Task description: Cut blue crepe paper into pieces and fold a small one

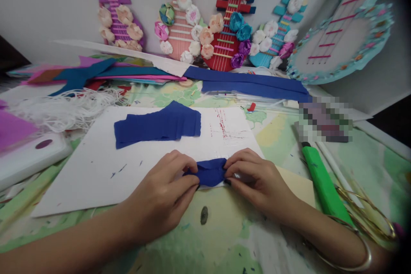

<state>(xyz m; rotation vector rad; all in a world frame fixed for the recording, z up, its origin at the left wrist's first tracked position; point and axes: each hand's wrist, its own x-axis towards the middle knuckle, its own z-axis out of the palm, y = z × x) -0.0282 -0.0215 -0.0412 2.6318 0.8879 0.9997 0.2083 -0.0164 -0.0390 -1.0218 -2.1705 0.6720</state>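
Note:
A small piece of dark blue crepe paper is stretched between my hands at the near edge of a white board. My left hand pinches its left end between thumb and fingers. At the right end, the fingertips and thumb of my right hand are closed on the same piece. A raised fold runs along its upper side. Just beyond, several overlapping blue crepe paper strips lie on the board, touched by neither hand.
Flower-trimmed paper lutes lean on the back wall. White string lies left, above a white box-like object. Blue paper strips lie behind the board. On the right are a green-handled tool and gold-coloured scissors-like loops.

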